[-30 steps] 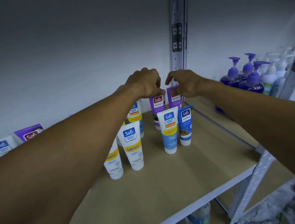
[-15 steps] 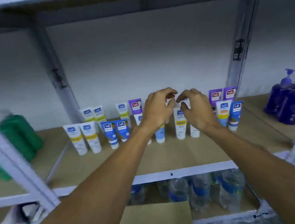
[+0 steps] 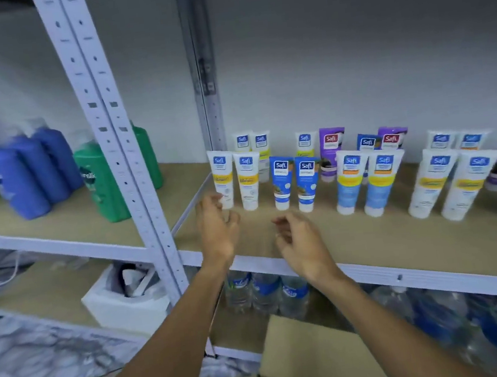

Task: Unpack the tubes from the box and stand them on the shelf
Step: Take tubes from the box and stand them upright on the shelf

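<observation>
Several Safi tubes stand cap-down in rows on the wooden shelf [image 3: 371, 245]: white-and-yellow tubes [image 3: 248, 182] at the left, blue tubes [image 3: 282, 184] beside them, light-blue ones [image 3: 348, 181] in the middle, purple tubes [image 3: 331, 151] behind. My left hand [image 3: 217, 229] hovers over the shelf's front left with fingers loosely apart, holding nothing. My right hand [image 3: 301, 239] hangs beside it, also loose and without anything in it. A flap of the cardboard box [image 3: 315, 351] shows below my arms; its inside is hidden.
A perforated metal upright [image 3: 111, 135] stands left of my hands. Blue bottles [image 3: 27, 176] and green bottles [image 3: 101, 183] fill the neighbouring shelf. Water bottles [image 3: 265, 295] sit on the lower shelf, with a white foam box [image 3: 121, 308] to their left.
Both hands have pulled back from the standing tubes toward the shelf's front edge and opened. The view has swung left and down, bringing the upright and the box into sight.
</observation>
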